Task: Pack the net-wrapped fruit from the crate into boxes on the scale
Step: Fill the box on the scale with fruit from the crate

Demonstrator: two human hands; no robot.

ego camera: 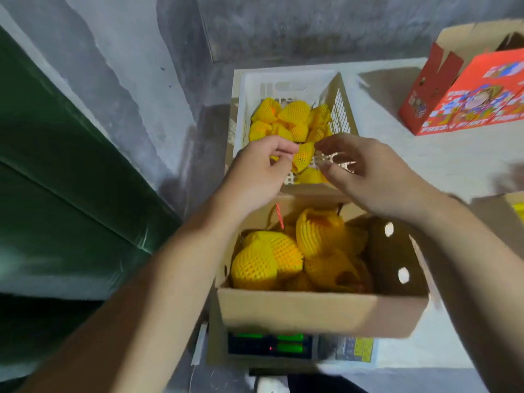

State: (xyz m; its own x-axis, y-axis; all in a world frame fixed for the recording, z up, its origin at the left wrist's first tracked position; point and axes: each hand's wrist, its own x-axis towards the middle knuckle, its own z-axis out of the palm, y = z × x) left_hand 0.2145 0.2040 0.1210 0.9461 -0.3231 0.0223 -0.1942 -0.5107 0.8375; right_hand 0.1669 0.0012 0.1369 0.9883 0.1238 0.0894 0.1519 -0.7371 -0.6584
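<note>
A white plastic crate at the table's back holds several fruits in yellow foam net. In front of it an open cardboard box sits on a scale and contains several net-wrapped fruits. My left hand pinches a net-wrapped fruit above the crate's near edge. My right hand hovers just right of that fruit, fingers loosely bent, holding nothing that I can see.
A red printed fruit box stands open at the back right of the white table. Another cardboard box edge shows at the right. A green tarp covers the left side beside a grey wall.
</note>
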